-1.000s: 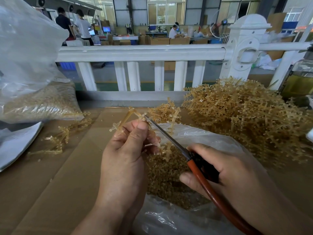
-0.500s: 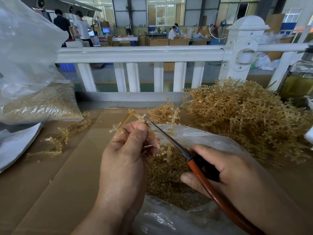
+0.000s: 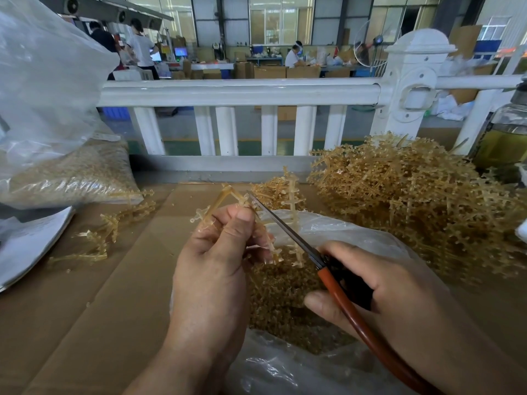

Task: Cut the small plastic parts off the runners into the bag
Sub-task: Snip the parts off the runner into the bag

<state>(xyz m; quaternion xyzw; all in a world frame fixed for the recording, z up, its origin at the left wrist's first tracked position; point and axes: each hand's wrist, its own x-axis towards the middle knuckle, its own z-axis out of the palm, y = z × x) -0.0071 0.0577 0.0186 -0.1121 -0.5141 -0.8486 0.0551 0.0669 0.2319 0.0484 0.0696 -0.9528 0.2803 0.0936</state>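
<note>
Runner [image 3: 218, 202] is pinched between thumb and curled fingers of the left hand [image 3: 211, 269], above the left edge of the open bag [image 3: 345, 232] on the tabletop [image 3: 114, 295]. Its long axis slants up and rightward, and its lower part is hidden by the fingers. Scissors [image 3: 285, 232] are gripped in the right hand [image 3: 393, 297], blades pointed up-left at the runner's top. Uncut runners [image 3: 413, 201] are heaped beyond.

a brown cardboard-covered tabletop [image 3: 128, 295] fills the lower frame. on it lie a clear plastic bag of small amber parts [image 3: 356, 235] at lower centre, a heap of amber plastic runners [image 3: 413, 201] at right, loose runners [image 3: 105, 232] at left and a second filled clear bag [image 3: 71, 178] at upper left.
</note>
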